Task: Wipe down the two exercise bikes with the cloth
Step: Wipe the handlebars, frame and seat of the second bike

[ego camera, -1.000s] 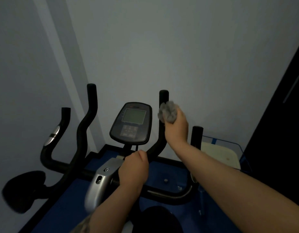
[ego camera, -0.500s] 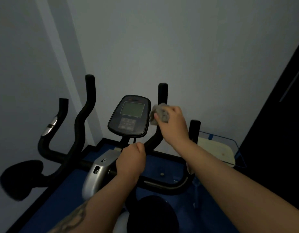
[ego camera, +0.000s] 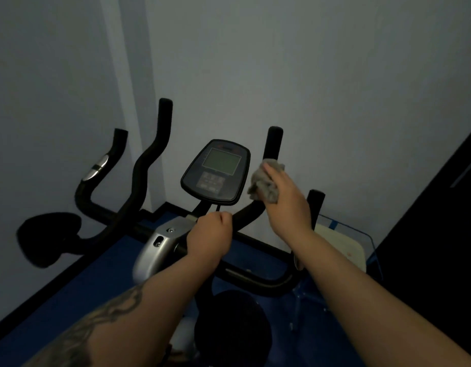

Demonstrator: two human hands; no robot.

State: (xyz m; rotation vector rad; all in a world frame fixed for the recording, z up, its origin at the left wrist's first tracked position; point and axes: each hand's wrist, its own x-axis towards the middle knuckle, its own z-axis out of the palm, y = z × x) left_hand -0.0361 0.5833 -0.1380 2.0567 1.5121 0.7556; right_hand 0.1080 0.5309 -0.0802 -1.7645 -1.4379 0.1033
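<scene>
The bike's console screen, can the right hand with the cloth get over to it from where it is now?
Probably yes. The right hand holds the cloth on the handlebar upright just beside the console screen, with nothing between them.

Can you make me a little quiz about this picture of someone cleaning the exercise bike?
1. True or false: the right hand holds the grey cloth against the upright black handlebar.
2. What does the left hand grip?
A. the console
B. the bike's handlebar
C. the seat
3. Fill in: the console with its screen stands to the ____ of the cloth in the picture.

Key:
1. True.
2. B, the fingers curl round the bar below the console.
3. Left.
</scene>
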